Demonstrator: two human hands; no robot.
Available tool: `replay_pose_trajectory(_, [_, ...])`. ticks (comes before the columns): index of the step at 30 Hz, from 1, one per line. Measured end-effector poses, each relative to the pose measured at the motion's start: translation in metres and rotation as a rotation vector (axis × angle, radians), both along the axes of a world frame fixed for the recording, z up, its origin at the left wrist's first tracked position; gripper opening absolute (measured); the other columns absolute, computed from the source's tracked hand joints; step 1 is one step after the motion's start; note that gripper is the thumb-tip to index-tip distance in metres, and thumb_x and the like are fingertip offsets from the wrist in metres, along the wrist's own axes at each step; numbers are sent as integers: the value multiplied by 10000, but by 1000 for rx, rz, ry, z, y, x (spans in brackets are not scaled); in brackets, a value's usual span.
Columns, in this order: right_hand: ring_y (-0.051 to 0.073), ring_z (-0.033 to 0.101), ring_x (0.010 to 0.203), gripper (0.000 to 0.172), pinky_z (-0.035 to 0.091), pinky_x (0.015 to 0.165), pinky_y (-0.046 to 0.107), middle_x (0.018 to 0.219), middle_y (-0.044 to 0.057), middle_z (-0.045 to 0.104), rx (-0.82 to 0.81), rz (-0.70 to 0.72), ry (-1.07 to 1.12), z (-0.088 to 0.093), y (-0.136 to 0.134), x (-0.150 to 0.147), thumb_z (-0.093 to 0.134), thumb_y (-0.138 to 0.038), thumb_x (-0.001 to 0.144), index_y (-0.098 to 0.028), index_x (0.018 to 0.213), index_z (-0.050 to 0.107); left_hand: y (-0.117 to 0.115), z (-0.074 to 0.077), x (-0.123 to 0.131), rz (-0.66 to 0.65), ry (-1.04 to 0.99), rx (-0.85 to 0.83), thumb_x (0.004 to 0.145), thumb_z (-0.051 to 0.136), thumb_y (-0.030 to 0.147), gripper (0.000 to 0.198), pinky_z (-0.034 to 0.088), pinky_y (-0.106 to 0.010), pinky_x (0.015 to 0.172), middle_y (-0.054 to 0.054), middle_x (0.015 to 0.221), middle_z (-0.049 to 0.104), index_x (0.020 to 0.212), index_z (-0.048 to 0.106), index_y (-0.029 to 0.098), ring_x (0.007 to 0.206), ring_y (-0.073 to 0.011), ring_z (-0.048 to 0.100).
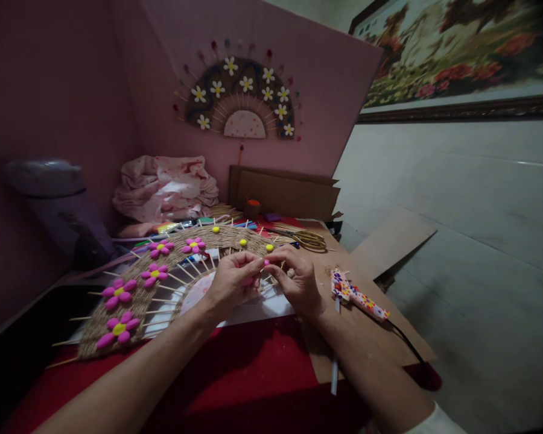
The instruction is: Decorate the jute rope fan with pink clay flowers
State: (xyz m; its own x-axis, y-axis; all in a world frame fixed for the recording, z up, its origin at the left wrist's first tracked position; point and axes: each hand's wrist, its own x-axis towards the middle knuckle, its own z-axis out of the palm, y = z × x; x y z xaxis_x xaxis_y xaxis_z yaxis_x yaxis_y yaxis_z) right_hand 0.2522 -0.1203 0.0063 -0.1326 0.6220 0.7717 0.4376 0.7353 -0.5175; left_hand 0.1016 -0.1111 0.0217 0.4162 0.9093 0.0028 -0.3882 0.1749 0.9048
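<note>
My left hand [238,278] and my right hand [295,278] meet over the table, their fingertips pinched on a small lump of pink clay [266,263]. Below and behind them lies a fan-shaped piece wrapped in twine [133,274], with thin wooden sticks radiating through it. Pink clay flowers [119,292] with yellow centres decorate its left part. Along its top and right sit bare yellow clay dots [243,242]. My hands hide part of its right side and of the pale spotted half-circle [198,293] at its middle.
A flower-patterned glue gun [359,296] with a glue stick lies on cardboard at the right, its cord trailing. Gold-handled scissors [310,240] rest behind my right hand. Bundled pink cloth [165,188] and cardboard sheets [285,194] stand at the back. A finished fan [244,99] hangs above.
</note>
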Motion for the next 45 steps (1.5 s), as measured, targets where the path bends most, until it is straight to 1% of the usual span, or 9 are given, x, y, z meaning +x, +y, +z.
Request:
replay_pose_trajectory(7, [143, 559, 782, 82, 457, 650, 270, 830, 25, 592, 37, -17, 2, 0, 0, 0, 604, -158, 825, -205, 882, 638, 0, 0, 0, -34, -4, -14, 639, 757, 398, 333, 293, -149, 349, 61, 387, 475, 627, 544, 142, 310, -20, 323])
replay_pose_trajectory(16, [138, 558, 763, 82, 451, 637, 264, 819, 19, 595, 42, -25, -4, -2, 1, 0, 604, -150, 822, -203, 877, 633, 3, -4, 0, -22, 5, -8, 649, 745, 417, 346, 290, -144, 352, 63, 397, 472, 622, 533, 145, 317, -21, 348])
replay_pose_trajectory(19, [139, 552, 746, 104, 449, 624, 264, 837, 25, 600, 21, -24, -23, -1, 0, 0, 622, -170, 813, -199, 912, 628, 3, -5, 0, -20, 16, 7, 650, 747, 406, 336, 281, -145, 347, 59, 399, 483, 626, 542, 141, 309, -17, 336])
replay_pose_trajectory(24, [147, 566, 786, 72, 453, 644, 268, 824, 30, 608, 41, -28, -22, -1, 0, 0, 592, -162, 834, -199, 882, 631, 2, -3, 0, -20, 10, 10, 662, 735, 408, 316, 289, -147, 346, 58, 407, 490, 656, 561, 144, 308, -21, 338])
replay_pose_trajectory(27, [143, 557, 762, 75, 451, 636, 269, 824, 31, 601, 36, -31, -28, -1, 0, 0, 603, -165, 826, -195, 890, 629, 0, -2, 0, -4, 44, -10, 648, 746, 409, 329, 306, -145, 358, 60, 403, 486, 647, 556, 140, 320, -20, 348])
replay_pose_trajectory(31, [146, 556, 757, 99, 452, 630, 272, 843, 36, 611, 15, -32, -39, -1, -1, 1, 604, -188, 829, -199, 924, 626, 1, -2, -1, 6, 45, 15, 646, 745, 411, 322, 282, -141, 343, 58, 409, 497, 673, 572, 141, 316, -21, 336])
replay_pose_trajectory(35, [147, 569, 784, 75, 458, 655, 271, 822, 28, 608, 30, -28, -16, 0, -1, 0, 580, -165, 842, -202, 884, 630, 2, -2, -1, 6, 26, 8, 656, 741, 397, 305, 282, -140, 346, 60, 412, 495, 682, 569, 146, 318, -21, 339])
replay_pose_trajectory(40, [148, 566, 768, 79, 462, 652, 277, 826, 30, 608, 34, -37, -34, 0, -1, 0, 590, -168, 833, -199, 895, 627, 1, -2, -1, -2, 44, -15, 649, 750, 386, 319, 295, -142, 355, 64, 407, 479, 645, 547, 140, 323, -15, 333])
replay_pose_trajectory(45, [146, 567, 770, 73, 462, 656, 277, 827, 27, 612, 29, -35, -36, 0, -1, 1, 584, -168, 836, -199, 886, 626, 0, -2, 0, 5, 37, -4, 664, 735, 399, 308, 281, -142, 348, 57, 420, 492, 674, 555, 149, 331, -25, 355])
